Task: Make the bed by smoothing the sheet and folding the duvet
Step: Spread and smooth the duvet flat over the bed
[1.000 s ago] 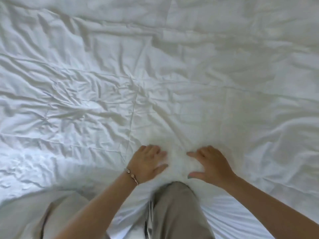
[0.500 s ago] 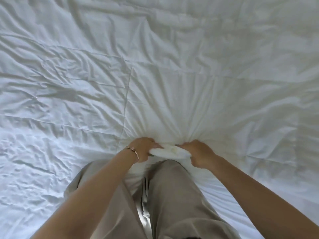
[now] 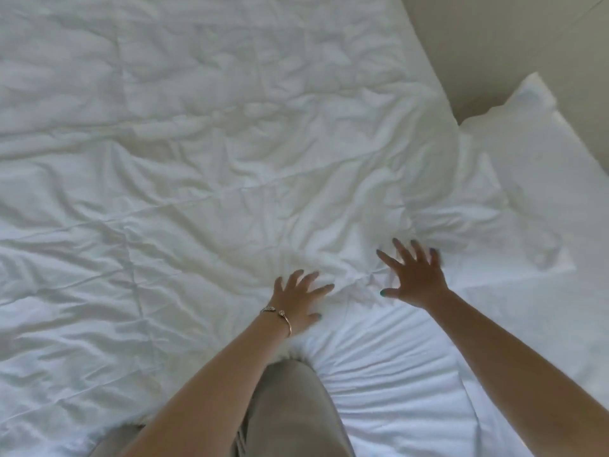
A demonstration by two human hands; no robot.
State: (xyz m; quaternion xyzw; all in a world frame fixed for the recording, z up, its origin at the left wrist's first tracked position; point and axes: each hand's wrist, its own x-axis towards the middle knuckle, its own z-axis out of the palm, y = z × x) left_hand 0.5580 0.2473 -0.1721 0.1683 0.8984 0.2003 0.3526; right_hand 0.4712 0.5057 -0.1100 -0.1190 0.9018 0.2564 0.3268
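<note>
Both the left hand (image 3: 298, 303) and right hand (image 3: 416, 277) lay splayed, gripping nothing, on the still-rumpled duvet (image 3: 204, 179) spread unfolded across the bed, its sheet (image 3: 395, 384) creased, so most work seemingly remained.

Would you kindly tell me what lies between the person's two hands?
In the head view, only creased white duvet lies between the left hand and right hand.

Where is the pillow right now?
In the head view, the pillow lies at the upper right, against the wall, beyond the spread right hand on the duvet.
</note>
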